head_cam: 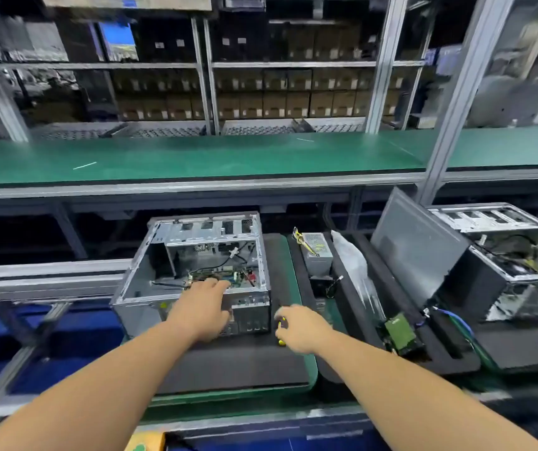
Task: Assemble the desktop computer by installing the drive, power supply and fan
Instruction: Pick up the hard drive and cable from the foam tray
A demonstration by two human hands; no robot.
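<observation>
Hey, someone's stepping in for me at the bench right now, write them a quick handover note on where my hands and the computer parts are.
Left hand: reaching over the near wall into the open computer case; its grip is hidden.
Right hand: closed on a yellow-and-black tool, likely a screwdriver, just right of the case.
Power supply: outside the case, in the foam tray to the right.
Drive: green-topped, in the same tray, nearer.
Fan: likely the small black part below the supply; unclear.
Done: board and cables appear in.
Left: drive, supply and fan.

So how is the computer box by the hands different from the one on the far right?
The near case sits on a black pad with the left hand reaching inside. The right case sits untouched with a grey panel leaning against it. Both are open, showing wires.
</observation>
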